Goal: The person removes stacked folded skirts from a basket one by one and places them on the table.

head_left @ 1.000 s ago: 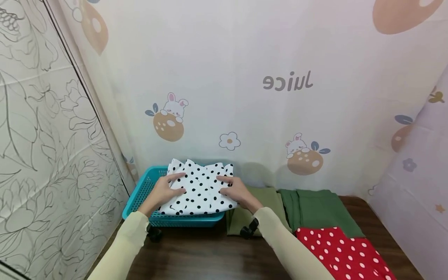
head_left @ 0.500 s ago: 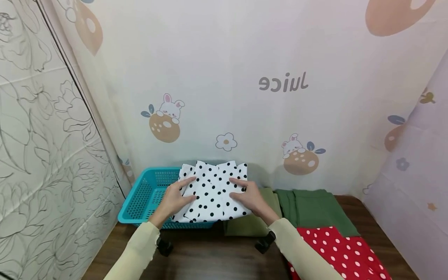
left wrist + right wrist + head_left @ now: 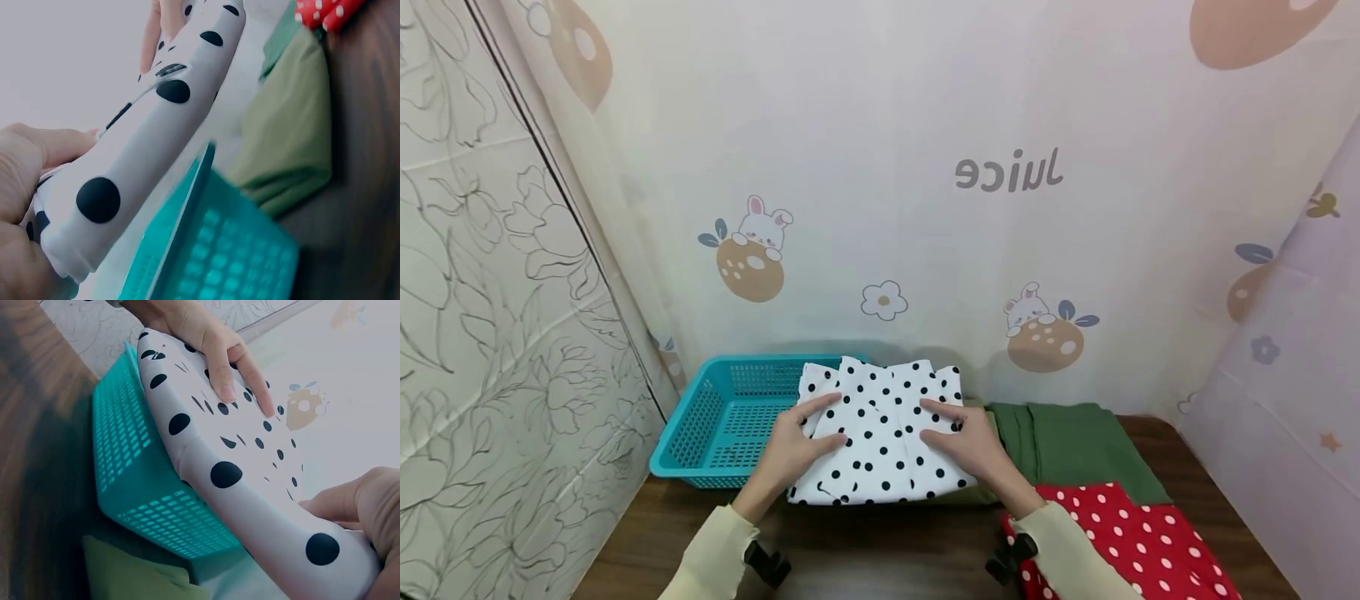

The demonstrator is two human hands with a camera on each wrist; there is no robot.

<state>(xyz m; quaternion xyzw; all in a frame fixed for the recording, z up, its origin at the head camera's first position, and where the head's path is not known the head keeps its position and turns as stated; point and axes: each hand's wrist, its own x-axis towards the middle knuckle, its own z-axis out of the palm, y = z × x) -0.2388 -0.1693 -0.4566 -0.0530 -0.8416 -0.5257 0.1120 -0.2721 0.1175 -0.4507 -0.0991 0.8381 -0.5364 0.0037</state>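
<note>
A folded white cloth with black polka dots [image 3: 880,442] is held up between my two hands, in front of the teal basket's right part. My left hand [image 3: 797,450] grips its left side, thumb and forefinger on top. My right hand [image 3: 966,442] grips the right side the same way. The other fingers are hidden under the cloth in the head view. In the right wrist view the cloth [image 3: 219,450] looks thick, with a rounded folded edge, and hangs above the basket's rim.
The teal perforated basket [image 3: 692,425] stands at the back left. An olive folded cloth [image 3: 287,125] lies right of it, partly covered in the head view. Further right are a dark green folded cloth [image 3: 1082,450] and a red cloth with white dots [image 3: 1150,542] on the brown table [image 3: 865,558].
Both hands have carried the dotted cloth rightward and toward me, from over the basket to beside its right end, uncovering more of the basket. The grip looks the same.
</note>
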